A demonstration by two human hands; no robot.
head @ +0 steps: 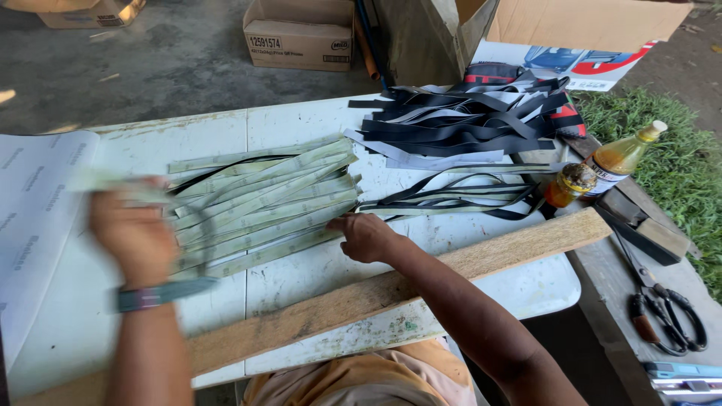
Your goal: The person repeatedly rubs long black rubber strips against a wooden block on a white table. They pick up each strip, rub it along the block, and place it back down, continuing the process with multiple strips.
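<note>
Cardboard box [299, 35] behind black strips [466, 120].

A single head-worn camera looks steeply down and forward, close over the white table [316, 271].

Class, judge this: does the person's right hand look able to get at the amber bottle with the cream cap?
Probably yes. The right hand rests on white tabletop; only flat strips lie before the amber bottle with the cream cap.

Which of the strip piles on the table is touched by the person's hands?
The pale green strip pile, nearest the person; both the left hand and right hand touch it, unlike the dark piles behind.
</note>
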